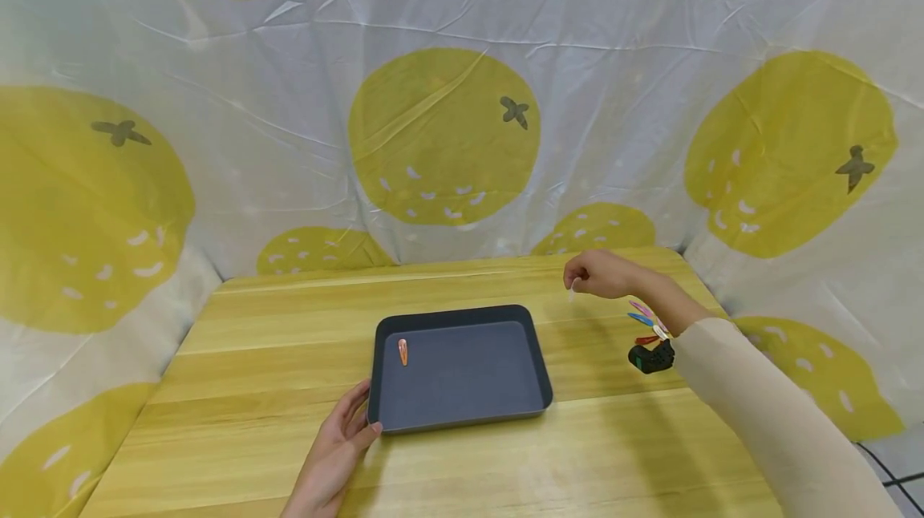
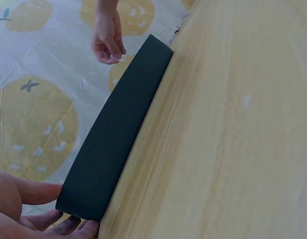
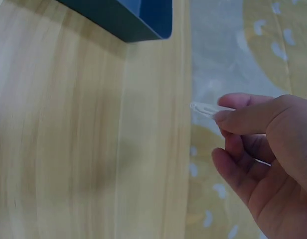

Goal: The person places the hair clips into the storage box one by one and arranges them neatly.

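A dark grey rectangular tray (image 1: 462, 422) lies on the table, with an orange snap hair clip (image 1: 403, 352) inside near its left wall. My left hand (image 1: 338, 442) grips the tray's near-left corner, thumb on the front wall and fingers along the left side. Between thumb and forefinger, my right hand (image 3: 273, 134) pinches a white snap hair clip (image 3: 206, 109). In the head view this right hand (image 1: 605, 273) is above the table, right of the tray and apart from it. More hair clips, among them a blue one (image 1: 640, 318) and a red one (image 1: 646, 340), lie below the right forearm.
A black object (image 1: 651, 358) with a green patch shows beside the right sleeve, near the clips. The wooden table (image 1: 238, 390) has a lemon-print cloth (image 1: 289, 141) hanging behind it and at both sides.
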